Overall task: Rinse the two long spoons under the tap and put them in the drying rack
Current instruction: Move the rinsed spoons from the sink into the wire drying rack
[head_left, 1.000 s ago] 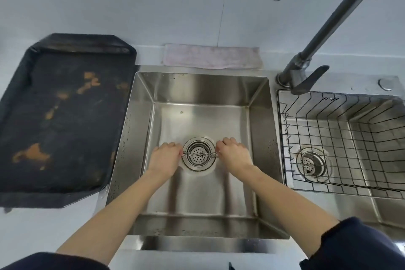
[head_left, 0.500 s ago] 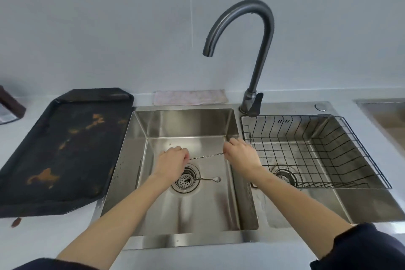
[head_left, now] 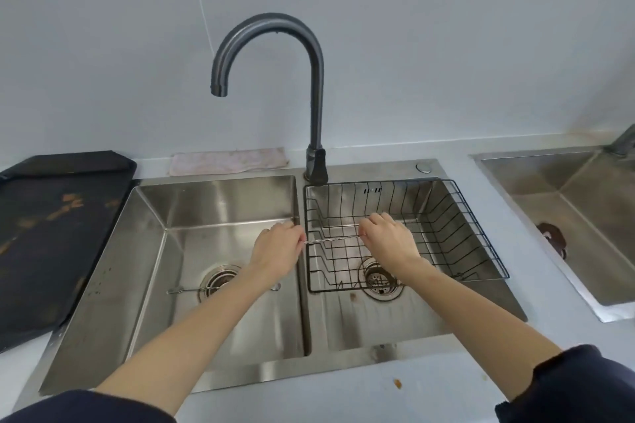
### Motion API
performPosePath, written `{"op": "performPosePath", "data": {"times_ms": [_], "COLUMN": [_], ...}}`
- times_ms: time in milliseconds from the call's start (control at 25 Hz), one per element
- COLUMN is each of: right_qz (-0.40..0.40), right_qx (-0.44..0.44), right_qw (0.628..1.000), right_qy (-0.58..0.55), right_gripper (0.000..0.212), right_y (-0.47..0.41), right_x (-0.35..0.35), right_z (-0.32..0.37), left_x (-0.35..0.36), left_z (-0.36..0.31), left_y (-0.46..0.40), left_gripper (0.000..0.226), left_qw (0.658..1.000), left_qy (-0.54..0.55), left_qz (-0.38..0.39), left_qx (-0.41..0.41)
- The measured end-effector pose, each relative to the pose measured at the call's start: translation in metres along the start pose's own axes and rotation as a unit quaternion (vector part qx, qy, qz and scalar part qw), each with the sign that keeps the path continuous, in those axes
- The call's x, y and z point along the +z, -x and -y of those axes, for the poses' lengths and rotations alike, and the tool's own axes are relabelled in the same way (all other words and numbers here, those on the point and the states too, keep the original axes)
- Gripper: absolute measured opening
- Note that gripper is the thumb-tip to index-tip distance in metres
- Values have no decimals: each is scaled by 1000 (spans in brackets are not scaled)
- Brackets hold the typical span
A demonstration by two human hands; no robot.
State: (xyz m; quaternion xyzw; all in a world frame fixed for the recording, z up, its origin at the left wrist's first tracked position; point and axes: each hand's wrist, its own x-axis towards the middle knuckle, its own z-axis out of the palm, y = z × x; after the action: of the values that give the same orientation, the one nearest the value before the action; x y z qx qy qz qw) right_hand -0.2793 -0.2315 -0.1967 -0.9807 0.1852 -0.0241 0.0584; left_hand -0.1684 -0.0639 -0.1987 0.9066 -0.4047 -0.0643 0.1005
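Pale grey desk (head_left: 343,398) carries a steel double sink (head_left: 305,306) set into it, with a second steel basin (head_left: 563,203) to the right. Black tray (head_left: 51,233) with orange stains lies on the desk at left, just beside the sink. Pinkish cloth (head_left: 228,161) lies flat behind the left bowl, against the wall; a small orange crumb (head_left: 398,383) sits on the front edge.

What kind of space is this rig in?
Most likely a kitchen washing-up area: a stainless double sink under a dark gooseneck tap, a black wire drying rack in the right basin, and a tiled wall behind.
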Motion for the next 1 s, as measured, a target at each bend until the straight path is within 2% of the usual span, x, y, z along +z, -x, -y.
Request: {"op": "performPosePath", "data": {"times_ms": [200,440,720,1000], "right_qz": [8,28,92,155], "right_qx": [10,36,47,54], "right_qw": [1000,999,994,985], "right_qy": [5,-18,-47,-45], "right_gripper": [21,20,20,21], "right_y": [2,-13,-36,-54], "right_x": [-9,5,44,77], "right_z": [-59,-114,-150,-156], "left_x": [8,33,73,100], "left_z": [-52,-89,-96,-85], "left_y": [-31,-73,-111,-135], "left_gripper": [24,25,23,24], "left_qw": [1000,999,994,986], "left_qy": [9,-2,1,-5], "left_qz": [-1,42,107,161], "left_qx": [22,20,-9,-39]}}
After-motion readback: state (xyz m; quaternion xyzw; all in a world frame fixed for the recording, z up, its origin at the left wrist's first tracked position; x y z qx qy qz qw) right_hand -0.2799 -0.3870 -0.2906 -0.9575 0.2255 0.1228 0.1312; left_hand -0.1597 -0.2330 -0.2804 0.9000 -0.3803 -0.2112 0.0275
